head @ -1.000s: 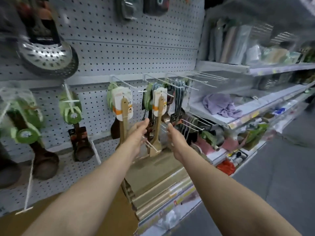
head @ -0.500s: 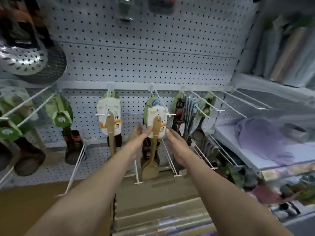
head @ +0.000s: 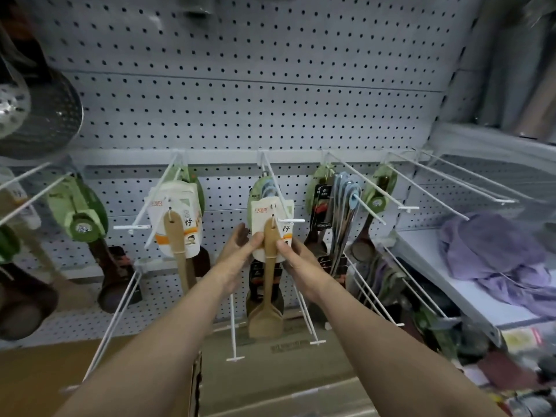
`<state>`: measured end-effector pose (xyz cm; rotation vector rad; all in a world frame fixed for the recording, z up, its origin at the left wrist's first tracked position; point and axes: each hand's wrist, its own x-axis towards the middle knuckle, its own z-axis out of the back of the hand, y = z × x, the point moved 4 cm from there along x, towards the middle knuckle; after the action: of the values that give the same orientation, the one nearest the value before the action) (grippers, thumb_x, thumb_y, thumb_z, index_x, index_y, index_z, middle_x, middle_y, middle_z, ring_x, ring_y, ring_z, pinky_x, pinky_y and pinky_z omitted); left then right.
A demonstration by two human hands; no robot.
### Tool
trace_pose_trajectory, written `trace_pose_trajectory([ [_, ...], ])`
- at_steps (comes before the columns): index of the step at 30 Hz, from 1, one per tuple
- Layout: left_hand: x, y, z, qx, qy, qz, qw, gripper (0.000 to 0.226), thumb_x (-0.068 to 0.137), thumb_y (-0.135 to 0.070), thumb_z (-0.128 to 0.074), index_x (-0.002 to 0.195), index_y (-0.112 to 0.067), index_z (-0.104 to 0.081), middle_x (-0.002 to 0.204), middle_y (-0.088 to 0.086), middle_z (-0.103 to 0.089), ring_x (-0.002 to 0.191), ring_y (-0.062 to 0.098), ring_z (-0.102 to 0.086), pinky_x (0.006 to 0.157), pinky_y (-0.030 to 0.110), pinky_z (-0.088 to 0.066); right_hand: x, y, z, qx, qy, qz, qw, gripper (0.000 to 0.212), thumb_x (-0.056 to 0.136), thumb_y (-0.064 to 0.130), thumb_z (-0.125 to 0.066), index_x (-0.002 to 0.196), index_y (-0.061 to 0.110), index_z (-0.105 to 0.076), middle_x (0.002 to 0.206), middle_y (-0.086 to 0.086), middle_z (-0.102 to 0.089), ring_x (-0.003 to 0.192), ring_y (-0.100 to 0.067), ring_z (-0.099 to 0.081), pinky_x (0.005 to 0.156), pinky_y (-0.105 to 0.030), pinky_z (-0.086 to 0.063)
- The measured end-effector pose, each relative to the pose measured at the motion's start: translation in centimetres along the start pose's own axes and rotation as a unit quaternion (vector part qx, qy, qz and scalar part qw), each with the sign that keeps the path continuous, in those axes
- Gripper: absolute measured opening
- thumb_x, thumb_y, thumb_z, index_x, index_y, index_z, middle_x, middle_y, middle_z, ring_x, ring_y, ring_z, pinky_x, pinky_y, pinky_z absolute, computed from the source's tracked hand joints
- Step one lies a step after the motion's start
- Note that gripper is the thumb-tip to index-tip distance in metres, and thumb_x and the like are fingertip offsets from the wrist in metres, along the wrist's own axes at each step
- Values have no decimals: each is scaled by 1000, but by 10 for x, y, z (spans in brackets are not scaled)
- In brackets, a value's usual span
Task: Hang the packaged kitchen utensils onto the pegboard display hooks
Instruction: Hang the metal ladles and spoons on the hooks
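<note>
head view, nearest first: two bare forearms reach up and forward from the bottom edge, over what looks like a brown cardboard box (head: pixel 90 374) at lower left. the left hand (head: pixel 237 254) and the right hand (head: pixel 296 258) meet on one packaged wooden spatula (head: pixel 269 266), fingers and thumbs pinching the edges of its white card from either side while the blade dangles below. the card's hole seems already threaded on the middle hook (head: pixel 275 195), close to that hook's front tip, so this piece looks hung but not yet slid back or let go.

beyond the hands, more green-backed packs sit behind it on the same hook. a second wooden spatula (head: pixel 177 233) hangs on the next hook to the left, green-carded dark ladles (head: pixel 87 224) further left, a bunch of blue-handled utensils (head: pixel 343 218) to the right. several long hooks at far right (head: pixel 457 188) carry nothing, so hanging room remains. whether more stock waits in the box cannot be told. behind everything stands the grey pegboard (head: pixel 255 94), with a purple cloth (head: pixel 493 251) on the shelf alongside.
</note>
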<state>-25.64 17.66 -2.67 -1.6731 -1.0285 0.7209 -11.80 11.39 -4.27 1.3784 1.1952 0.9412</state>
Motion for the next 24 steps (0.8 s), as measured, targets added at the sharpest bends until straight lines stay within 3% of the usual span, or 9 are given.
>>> trace_pose_trajectory([
  [5,-3,6,-4,17,9,-7,1000,118,41,-72,-89,141,-23,-51,132,-2,-66,123,15,-60,103,34,-44,3,-1,1,16,42,-1,999,72,63,65,-83,126,34,-64,127,5,-69,128,-14,-57,112,-35,-38],
  [7,-5,5,-6,14,5,-14,1000,118,42,-72,-88,142,-23,-50,133,-1,-65,124,17,-60,109,37,-42,3,2,2,19,49,2,999,72,63,66,-83,125,33,-65,127,3,-69,130,-16,-56,115,-40,-35],
  [11,-14,6,-10,16,-6,-27,999,108,52,-71,-86,144,-25,-50,137,-2,-63,130,18,-55,116,45,-35,-2,5,3,19,52,13,998,85,61,68,-83,133,28,-61,129,3,-68,129,-17,-56,117,-41,-35],
  [15,-33,9,-22,31,-27,-45,998,90,59,-70,-81,135,-28,-57,130,-9,-66,129,12,-54,114,38,-34,-16,8,7,22,64,26,997,97,59,73,-81,141,30,-54,136,7,-63,133,-12,-51,115,-35,-35],
  [19,-49,18,-29,11,-86,-47,995,104,56,-75,-81,145,-32,-48,137,-10,-61,134,12,-49,118,42,-28,-39,11,20,30,79,19,996,113,59,75,-81,152,26,-40,151,2,-50,140,-16,-44,123,-46,-25],
  [22,-65,27,-37,-5,-157,-55,986,117,55,-77,-80,151,-24,-39,151,-4,-49,141,15,-41,117,39,-26,-64,15,35,24,80,20,996,118,55,79,-79,152,23,-41,153,3,-47,141,-13,-41,122,-41,-24],
  [24,-80,32,-47,-18,-213,-54,976,113,66,-71,-78,154,-17,-33,155,-4,-41,142,15,-37,115,38,-26,-80,18,48,27,70,15,997,113,54,79,-80,147,21,-49,145,6,-55,135,-10,-47,119,-37,-29],
])
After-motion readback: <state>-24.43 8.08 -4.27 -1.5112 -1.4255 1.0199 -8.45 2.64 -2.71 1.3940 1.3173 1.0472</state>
